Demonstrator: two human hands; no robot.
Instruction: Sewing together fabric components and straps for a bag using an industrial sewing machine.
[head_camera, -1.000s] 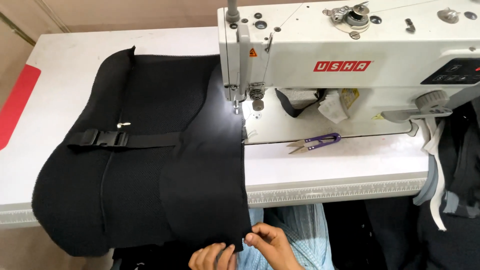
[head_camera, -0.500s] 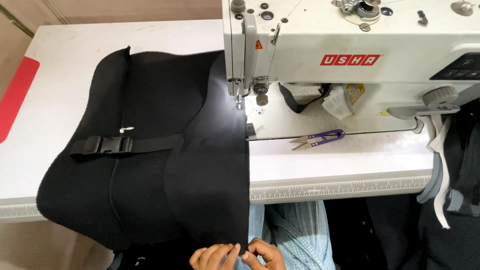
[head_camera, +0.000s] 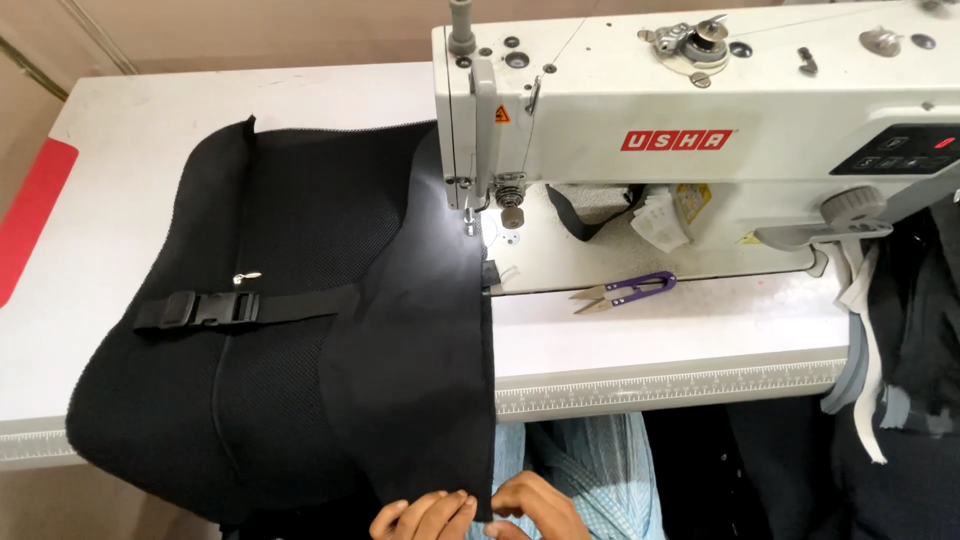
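Observation:
A large black fabric panel (head_camera: 300, 330) lies across the white sewing table (head_camera: 660, 345), its right edge running under the needle (head_camera: 470, 220) of a white sewing machine (head_camera: 700, 150). A black strap with a plastic buckle (head_camera: 215, 308) crosses the panel. At the bottom edge of the view my left hand (head_camera: 425, 517) and my right hand (head_camera: 540, 507) pinch the panel's lower right corner, where it hangs over the table's front edge.
Purple thread snips (head_camera: 625, 292) lie on the table right of the needle. White and grey straps (head_camera: 855, 330) hang off the machine's right end beside dark cloth. A red surface (head_camera: 30, 215) sits at far left. A ruler strip (head_camera: 670, 385) runs along the table's front.
The view has shifted slightly. Both hands stay at the panel's lower corner, drawn a little closer together on the edge.

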